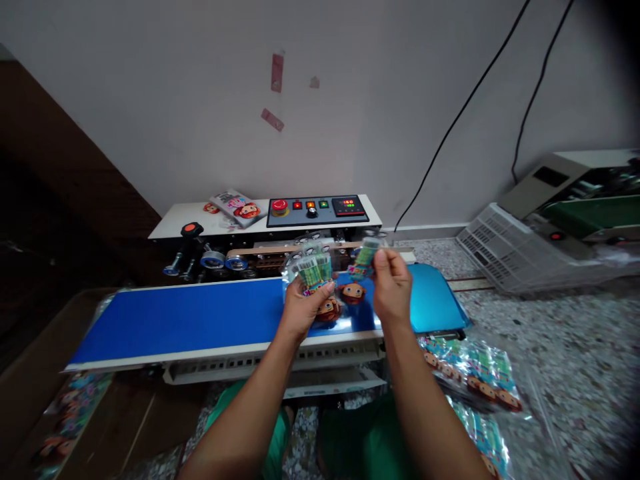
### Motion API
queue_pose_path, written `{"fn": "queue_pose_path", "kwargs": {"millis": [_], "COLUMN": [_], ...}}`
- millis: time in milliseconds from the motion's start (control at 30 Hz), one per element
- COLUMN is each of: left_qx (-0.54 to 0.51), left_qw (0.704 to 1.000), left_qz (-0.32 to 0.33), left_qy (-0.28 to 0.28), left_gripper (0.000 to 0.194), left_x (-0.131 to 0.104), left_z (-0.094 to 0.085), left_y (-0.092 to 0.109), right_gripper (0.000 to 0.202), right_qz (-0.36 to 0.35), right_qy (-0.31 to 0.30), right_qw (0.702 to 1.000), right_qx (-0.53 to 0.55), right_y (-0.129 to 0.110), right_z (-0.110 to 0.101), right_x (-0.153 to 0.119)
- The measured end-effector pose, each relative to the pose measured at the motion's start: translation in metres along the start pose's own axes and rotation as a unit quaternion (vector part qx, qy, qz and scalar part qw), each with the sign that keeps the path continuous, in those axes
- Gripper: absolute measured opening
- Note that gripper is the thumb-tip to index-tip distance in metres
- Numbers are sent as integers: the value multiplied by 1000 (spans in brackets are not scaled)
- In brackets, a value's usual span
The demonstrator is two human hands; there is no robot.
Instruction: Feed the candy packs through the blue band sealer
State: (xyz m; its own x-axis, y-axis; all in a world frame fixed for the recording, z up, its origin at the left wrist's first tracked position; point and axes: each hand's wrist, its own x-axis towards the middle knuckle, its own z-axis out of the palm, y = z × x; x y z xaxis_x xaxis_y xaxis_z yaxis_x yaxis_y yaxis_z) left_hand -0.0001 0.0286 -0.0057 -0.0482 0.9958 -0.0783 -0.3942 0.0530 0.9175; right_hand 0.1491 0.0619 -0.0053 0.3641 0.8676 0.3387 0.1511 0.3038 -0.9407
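Observation:
My left hand (303, 308) is closed around a fanned stack of clear plastic packets (316, 268) with green barcode labels and a red-haired cartoon face. In my right hand (393, 280), thumb and fingers pinch one similar packet (364, 257) by its upper edge. Its printed face (353, 293) hangs over the blue conveyor belt (200, 320). Both hands are above the belt of a band sealing machine, close to its sealing band (265, 251). The right packet is slightly blurred.
Behind the belt, a control panel (316, 210) has a red button and lit digits. Packets (237, 208) lie on the machine's top. More packets (475, 373) lie at right on the speckled floor; others fill a box (75, 413) at lower left. A white crate (505, 250) stands right.

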Motion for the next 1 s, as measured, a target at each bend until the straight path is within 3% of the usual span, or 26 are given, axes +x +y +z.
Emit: {"fn": "queue_pose_path", "kwargs": {"millis": [133,267,367,500,567,667,800,867,933,1000], "left_qx": [-12,-5,-1,5,8,3,-1,12,29,35], "left_qw": [1000,999,999,999,999,999,999,999,999,999], "left_qz": [-24,-27,-39,-46,-45,-36,-28,-30,-22,-11], "left_qy": [-13,-23,-23,-23,-25,-22,-23,-18,-15,-20], "left_gripper": [42,38,40,41,41,44,44,42,40,39], "left_x": [0,-1,0,-1,-1,0,1,1,0,-1], "left_z": [-1,1,2,3,3,2,0,-1,-1,1], "left_y": [1,1,0,-1,-2,-3,-4,-5,-6,-6], "right_gripper": [40,33,33,35,36,39,43,41,33,22], "right_qz": [-17,3,51,46,-3,-60,-9,42,75,84], "right_qy": [58,17,-19,-68,-70,-69,-91,-161,-223,-214], "right_qw": [985,910,858,842,858,912,976,984,971,969], "right_qx": [-160,-413,-510,-534,-510,-401,-196,-63,42,89], "right_y": [19,38,43,35,27,14,2,-2,-3,-2], "right_z": [-39,-62,-54,-28,-18,-8,-5,-4,-3,-1], "right_x": [24,36,36,30,25,17,6,1,-3,-6]}}
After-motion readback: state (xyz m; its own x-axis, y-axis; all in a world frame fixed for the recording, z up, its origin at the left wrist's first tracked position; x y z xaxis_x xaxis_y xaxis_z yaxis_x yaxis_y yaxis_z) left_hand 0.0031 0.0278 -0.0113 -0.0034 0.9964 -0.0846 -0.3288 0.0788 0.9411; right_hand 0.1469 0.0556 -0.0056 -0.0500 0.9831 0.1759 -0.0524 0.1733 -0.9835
